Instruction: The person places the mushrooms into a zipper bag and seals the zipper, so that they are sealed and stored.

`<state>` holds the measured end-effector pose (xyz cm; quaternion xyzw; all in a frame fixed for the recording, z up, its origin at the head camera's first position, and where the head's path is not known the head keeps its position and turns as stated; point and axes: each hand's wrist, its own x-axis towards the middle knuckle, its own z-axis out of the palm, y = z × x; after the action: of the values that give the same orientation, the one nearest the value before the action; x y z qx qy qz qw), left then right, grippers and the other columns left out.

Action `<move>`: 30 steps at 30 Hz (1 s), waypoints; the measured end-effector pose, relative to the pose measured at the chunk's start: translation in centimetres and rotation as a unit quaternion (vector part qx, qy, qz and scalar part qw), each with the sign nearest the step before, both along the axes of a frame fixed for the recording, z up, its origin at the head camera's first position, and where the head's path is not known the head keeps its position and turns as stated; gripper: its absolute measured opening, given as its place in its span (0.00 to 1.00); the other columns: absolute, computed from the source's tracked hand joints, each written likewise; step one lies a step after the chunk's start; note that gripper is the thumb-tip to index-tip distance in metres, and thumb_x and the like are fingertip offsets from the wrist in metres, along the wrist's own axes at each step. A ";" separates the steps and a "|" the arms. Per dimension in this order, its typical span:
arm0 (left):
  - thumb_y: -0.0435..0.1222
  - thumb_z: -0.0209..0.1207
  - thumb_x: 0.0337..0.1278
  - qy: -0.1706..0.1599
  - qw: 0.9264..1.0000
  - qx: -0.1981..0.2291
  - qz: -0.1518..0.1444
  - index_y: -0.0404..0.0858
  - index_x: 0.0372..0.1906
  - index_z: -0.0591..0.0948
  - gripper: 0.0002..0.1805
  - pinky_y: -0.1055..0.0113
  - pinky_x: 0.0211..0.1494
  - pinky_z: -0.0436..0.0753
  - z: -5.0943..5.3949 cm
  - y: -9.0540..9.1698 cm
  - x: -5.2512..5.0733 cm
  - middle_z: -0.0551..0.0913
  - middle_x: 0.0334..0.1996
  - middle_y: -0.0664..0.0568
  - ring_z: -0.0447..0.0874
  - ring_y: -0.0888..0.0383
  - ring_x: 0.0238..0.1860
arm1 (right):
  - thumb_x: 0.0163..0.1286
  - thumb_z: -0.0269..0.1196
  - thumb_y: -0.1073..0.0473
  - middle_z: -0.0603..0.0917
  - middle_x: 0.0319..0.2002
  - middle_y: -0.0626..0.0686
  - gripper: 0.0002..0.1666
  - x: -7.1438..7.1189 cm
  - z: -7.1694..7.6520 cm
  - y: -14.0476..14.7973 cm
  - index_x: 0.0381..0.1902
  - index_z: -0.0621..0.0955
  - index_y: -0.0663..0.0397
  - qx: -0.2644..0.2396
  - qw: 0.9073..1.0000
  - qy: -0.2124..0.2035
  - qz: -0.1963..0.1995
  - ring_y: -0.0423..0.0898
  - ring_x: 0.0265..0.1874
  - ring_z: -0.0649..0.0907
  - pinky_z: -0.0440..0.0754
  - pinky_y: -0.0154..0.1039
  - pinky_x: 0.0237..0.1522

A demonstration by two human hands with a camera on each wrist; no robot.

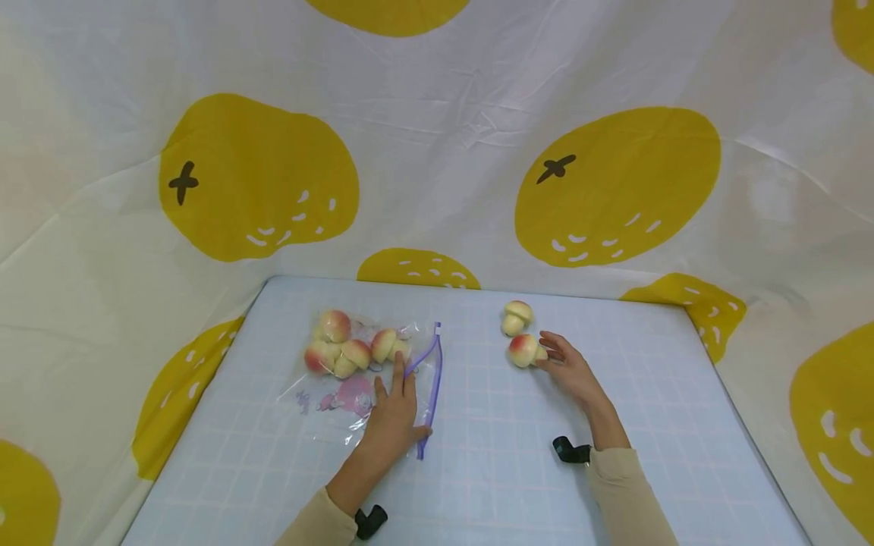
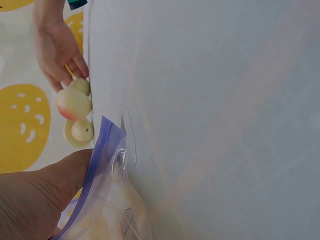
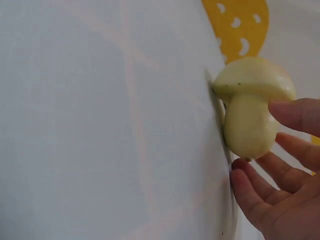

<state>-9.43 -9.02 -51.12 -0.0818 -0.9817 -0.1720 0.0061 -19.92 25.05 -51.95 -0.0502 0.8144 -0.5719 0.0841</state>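
Observation:
A clear plastic zip bag (image 1: 321,406) with a purple zip strip (image 1: 434,379) lies on the left half of the table. Several toy mushrooms (image 1: 355,355) with red-and-cream caps are inside it. My left hand (image 1: 392,421) rests on the bag with fingers spread, its thumb at the zip edge; the left wrist view shows this thumb (image 2: 70,172) against the purple strip. To the right, my right hand (image 1: 570,371) is at the stem of a loose toy mushroom (image 1: 523,350). Its thumb and fingers lie around the stem end without a clear grip. Another mushroom (image 1: 517,317) sits just behind.
The table (image 1: 492,485) has a pale checked cover. A white cloth (image 1: 437,152) printed with yellow fruit hangs behind it and at the sides. Dark wrist devices (image 1: 570,450) show beside both sleeves.

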 end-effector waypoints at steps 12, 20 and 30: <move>0.48 0.82 0.35 0.013 1.000 -0.011 -0.007 0.25 0.72 0.61 0.61 0.44 0.41 0.86 -0.1 0.0 -0.1 0.41 0.78 0.32 0.61 0.15 0.61 | 0.70 0.65 0.63 0.75 0.63 0.66 0.36 -0.7 -1.2 0.4 0.72 0.66 0.60 0.037 0.999 -0.011 -0.009 0.59 0.59 0.74 0.72 0.49 0.56; 0.48 0.82 0.35 0.010 1.000 -0.009 -0.005 0.26 0.72 0.61 0.61 0.45 0.40 0.86 -0.1 0.0 -0.1 0.41 0.78 0.32 0.61 0.15 0.61 | 0.70 0.66 0.61 0.78 0.58 0.65 0.30 -0.2 -0.5 0.1 0.67 0.72 0.64 0.047 0.999 -0.003 -0.009 0.58 0.55 0.76 0.75 0.42 0.48; 0.47 0.82 0.35 0.004 1.000 -0.009 0.000 0.25 0.72 0.61 0.61 0.46 0.40 0.86 -0.2 0.0 -0.1 0.42 0.78 0.32 0.60 0.16 0.62 | 0.69 0.68 0.58 0.80 0.58 0.63 0.29 0.0 -1.1 0.0 0.65 0.75 0.62 0.030 0.999 -0.009 -0.019 0.56 0.54 0.80 0.76 0.40 0.46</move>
<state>-9.50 -9.02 -51.29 -0.0828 -0.9831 -0.1630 0.0092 -19.91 25.08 -53.05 -0.0266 0.8313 -0.5491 0.0817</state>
